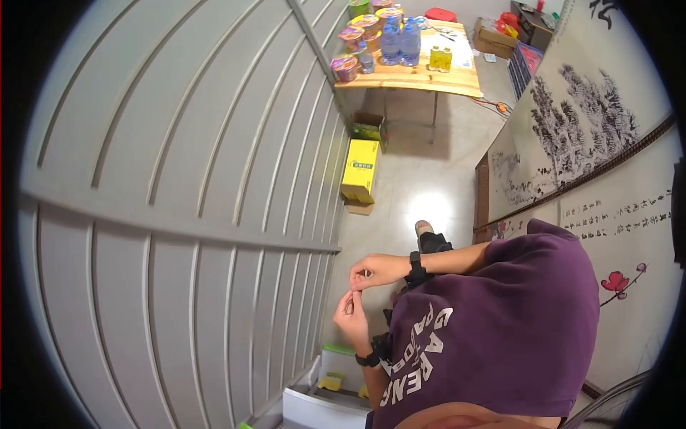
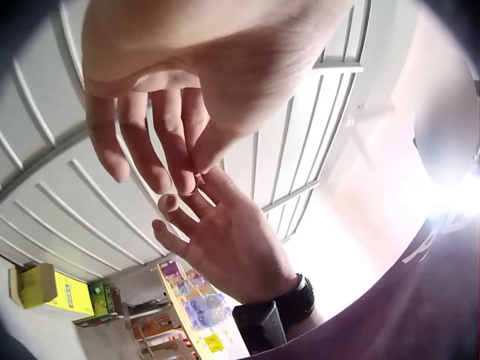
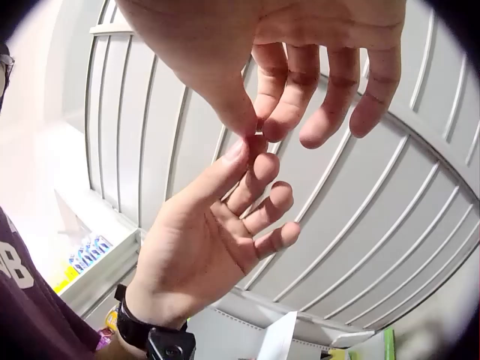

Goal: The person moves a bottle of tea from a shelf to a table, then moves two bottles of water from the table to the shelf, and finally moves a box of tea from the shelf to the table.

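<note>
My right hand [image 1: 380,270] and my left hand [image 1: 352,322] meet fingertip to fingertip in front of the grey ribbed wall [image 1: 157,236]. Thumb and forefinger of each pinch together where they meet. Between the tips a tiny pale thing [image 3: 259,133] shows in the right wrist view; I cannot tell what it is. The fingers mostly cover it. In the left wrist view the right hand [image 2: 232,240] is below, palm showing, its outer fingers spread. In the right wrist view the left hand [image 3: 187,255] has its other fingers loosely bent.
A wooden table [image 1: 457,84] at the back carries bottled water [image 1: 400,46], instant noodle cups [image 1: 345,69] and two yellow bottles [image 1: 440,59]. A yellow carton [image 1: 361,171] stands by the wall. A painted screen [image 1: 550,164] is on the right. Below my left hand are white bins [image 1: 321,411].
</note>
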Tool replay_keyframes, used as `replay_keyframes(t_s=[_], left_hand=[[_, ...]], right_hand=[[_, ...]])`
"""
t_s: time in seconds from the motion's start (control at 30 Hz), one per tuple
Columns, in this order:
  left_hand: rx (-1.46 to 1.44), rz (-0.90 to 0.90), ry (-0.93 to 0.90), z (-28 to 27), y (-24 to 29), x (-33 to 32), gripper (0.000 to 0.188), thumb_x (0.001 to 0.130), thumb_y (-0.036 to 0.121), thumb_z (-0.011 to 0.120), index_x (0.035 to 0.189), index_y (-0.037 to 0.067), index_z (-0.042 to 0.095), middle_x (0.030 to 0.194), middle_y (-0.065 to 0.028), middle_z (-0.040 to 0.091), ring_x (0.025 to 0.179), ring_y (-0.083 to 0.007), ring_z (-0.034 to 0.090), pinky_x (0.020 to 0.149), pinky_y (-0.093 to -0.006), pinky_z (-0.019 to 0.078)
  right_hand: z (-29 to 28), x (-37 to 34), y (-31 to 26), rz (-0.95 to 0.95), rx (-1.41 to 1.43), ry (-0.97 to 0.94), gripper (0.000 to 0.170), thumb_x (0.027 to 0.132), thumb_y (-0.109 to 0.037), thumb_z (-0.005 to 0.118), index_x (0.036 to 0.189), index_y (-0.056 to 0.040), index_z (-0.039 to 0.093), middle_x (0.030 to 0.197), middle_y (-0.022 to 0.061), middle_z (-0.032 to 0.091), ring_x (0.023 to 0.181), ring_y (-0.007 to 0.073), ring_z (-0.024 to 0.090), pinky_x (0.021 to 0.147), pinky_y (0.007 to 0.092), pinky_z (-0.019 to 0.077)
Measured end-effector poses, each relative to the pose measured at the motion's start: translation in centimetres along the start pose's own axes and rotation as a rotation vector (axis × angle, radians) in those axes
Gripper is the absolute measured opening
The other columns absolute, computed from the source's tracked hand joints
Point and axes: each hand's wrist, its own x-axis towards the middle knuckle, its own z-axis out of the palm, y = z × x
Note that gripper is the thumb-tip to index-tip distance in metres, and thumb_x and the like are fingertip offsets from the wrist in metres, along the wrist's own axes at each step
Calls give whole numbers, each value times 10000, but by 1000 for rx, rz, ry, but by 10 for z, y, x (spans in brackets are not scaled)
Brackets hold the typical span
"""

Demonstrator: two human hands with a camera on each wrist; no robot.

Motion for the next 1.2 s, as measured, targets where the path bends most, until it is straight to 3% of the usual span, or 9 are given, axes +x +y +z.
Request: replay_keyframes(t_s=[0.1,0.27,0.37,0.47,0.73,0.97,1.1,1.2], left_hand=[[43,13,-79,50,4,43,263,1001,53,692,1177,-143,682,1067,-144,739,973,-174,710,885,-291,566],[129,56,-214,146,23,102,266,980,70,715,1173,-113,709,1035,-145,756,929,-171,718,842,-291,567],[288,197,-285,195,18,138,242,977,67,727,1161,-90,725,992,-85,744,877,-113,694,792,-240,550],[329,255,-348,242,27,156,226,964,78,738,1140,-65,746,973,-95,762,864,-123,708,796,-260,559],[407,318,-513,344,49,195,203,952,88,737,1110,-35,766,952,-133,788,860,-152,742,802,-292,577],[509,384,-761,414,54,253,167,942,78,737,1069,-22,778,937,-136,795,859,-160,762,789,-287,584],[438,248,-929,468,68,291,236,954,70,715,1168,-26,743,954,-134,793,881,-159,762,817,-285,582],[465,313,-1007,509,66,330,265,961,57,697,1212,-24,727,971,-132,794,913,-157,761,829,-284,579]], right_hand=[[-54,-17,9,-86,-71,90,265,971,-316,705,1051,-64,726,906,47,754,852,168,697,775,324,533],[-150,-46,23,-10,-77,280,251,965,-308,713,1043,-70,732,916,59,750,863,177,699,788,326,531],[-201,-61,36,33,-77,326,258,971,-300,715,1085,-69,717,964,61,749,909,179,697,817,340,536],[-243,-81,42,86,-55,365,269,989,-303,706,1117,-67,713,1005,56,753,957,187,697,866,368,545],[-320,-122,64,132,110,517,240,998,-266,711,1127,-63,709,1022,26,736,966,138,662,871,351,544],[-380,-137,87,217,154,645,209,976,-216,744,1073,-32,725,939,20,734,868,86,658,811,277,548],[-424,-137,107,203,174,751,162,969,-171,748,1051,-31,738,924,1,732,846,56,649,783,247,540],[-464,-141,106,233,183,819,141,975,-169,738,1045,-47,742,913,-19,720,839,51,634,777,239,526]])
